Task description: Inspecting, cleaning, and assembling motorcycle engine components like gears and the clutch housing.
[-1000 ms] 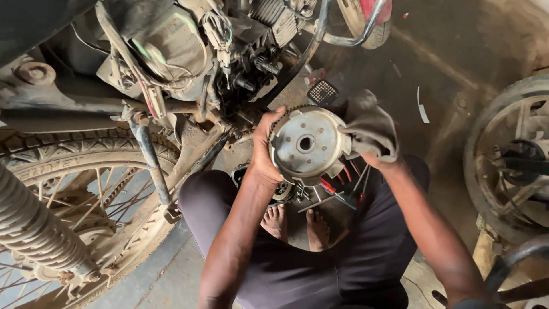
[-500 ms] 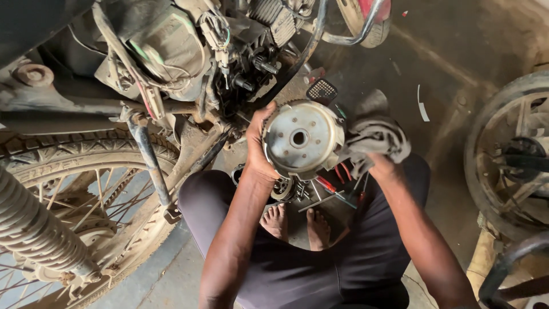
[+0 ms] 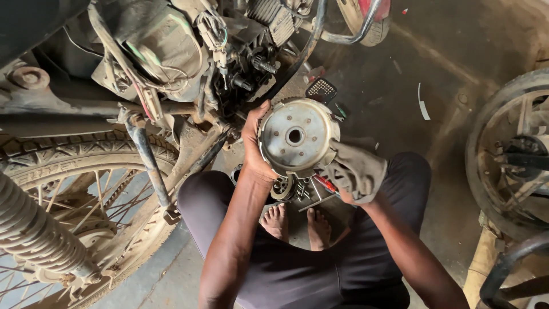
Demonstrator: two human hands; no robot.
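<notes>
My left hand (image 3: pixel 255 144) grips the left rim of a round grey metal drum (image 3: pixel 296 136) with a centre hole, held flat side up above my knees. My right hand (image 3: pixel 350 184) is wrapped in a dirty grey rag (image 3: pixel 357 169) and presses the rag against the drum's lower right edge. Beneath the drum lie small metal parts (image 3: pixel 284 187) and a red-handled tool (image 3: pixel 324 183) on the floor by my bare feet (image 3: pixel 297 224).
A motorcycle's open engine (image 3: pixel 240 63) with wires stands just left and above the drum. Its spoked rear wheel (image 3: pixel 74 194) and shock spring (image 3: pixel 34 229) fill the lower left. Another wheel (image 3: pixel 509 154) stands at the right. The concrete floor (image 3: pixel 446 68) is stained dark.
The drum has shifted slightly left and up. My right hand with the rag slid from the drum's right side down to its lower right edge.
</notes>
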